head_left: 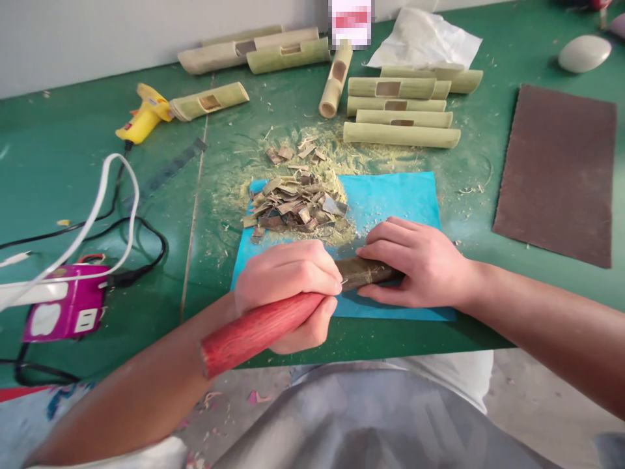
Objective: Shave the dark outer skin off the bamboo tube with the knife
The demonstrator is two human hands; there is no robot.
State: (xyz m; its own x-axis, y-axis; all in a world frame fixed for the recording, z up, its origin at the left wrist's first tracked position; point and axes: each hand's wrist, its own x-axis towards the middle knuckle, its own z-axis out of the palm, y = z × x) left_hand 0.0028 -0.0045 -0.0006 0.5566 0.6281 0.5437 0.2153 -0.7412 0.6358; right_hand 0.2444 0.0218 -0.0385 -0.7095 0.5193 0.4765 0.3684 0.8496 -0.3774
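My left hand (288, 277) is closed round the red wooden handle (258, 332) of a tool whose working end I cannot make out behind my fingers. My right hand (415, 260) grips a dark, unpeeled bamboo piece (362, 271) that lies over a blue sheet (395, 195). The fingertips of the left hand meet the near end of the bamboo. Just beyond both hands is a heap of bamboo shavings and chips (297, 202), partly on the sheet.
Cut bamboo tubes with square openings (400, 135) lie at the back. At left are a yellow glue gun (141, 120), cables and a purple power adapter (68, 303). A brown mat (559, 176) and a white computer mouse (584, 53) lie at right, on the green table (473, 228).
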